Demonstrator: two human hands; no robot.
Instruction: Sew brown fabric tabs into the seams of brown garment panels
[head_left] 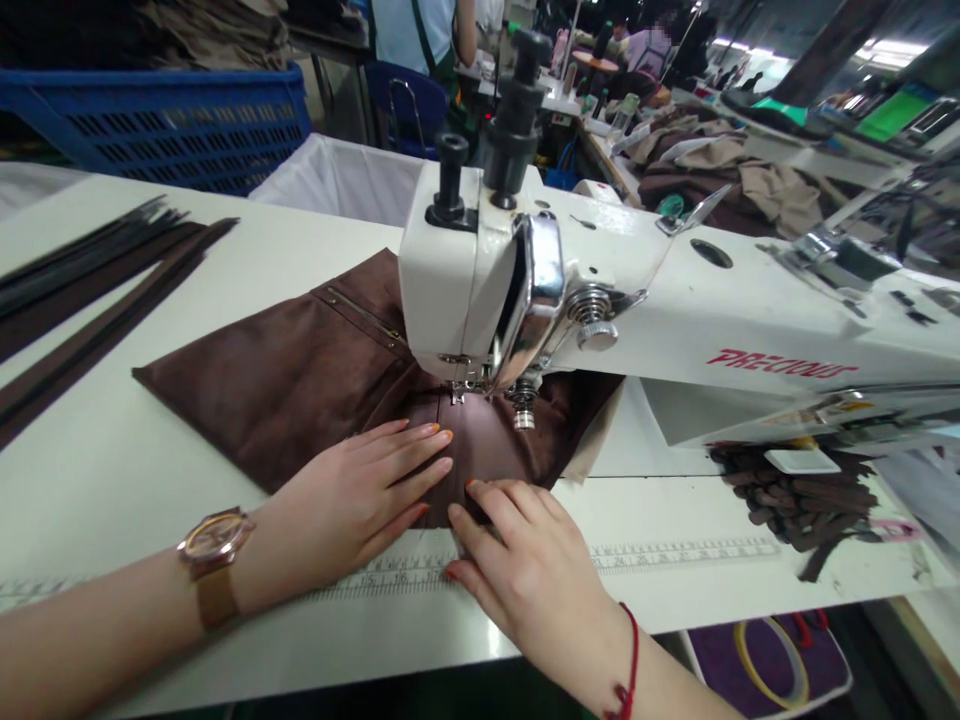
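Both palms down; L hand (360,490) flat on brown fabric (255,375), fingers straight, slightly spread, pointing twd needle area of sewing machine (465,270); R hand (529,560) w/ fingertips at fabric's near edge, fingers loosely bent, thumb apart from index; fabric on white surface (82,500), partly under machine head; fabric's far R part hidden behind head; needle tip hard to make out; forearm w/ watch (215,537) cut off at L edge, forearm w/ red bracelet (634,650) cut off at bottom.
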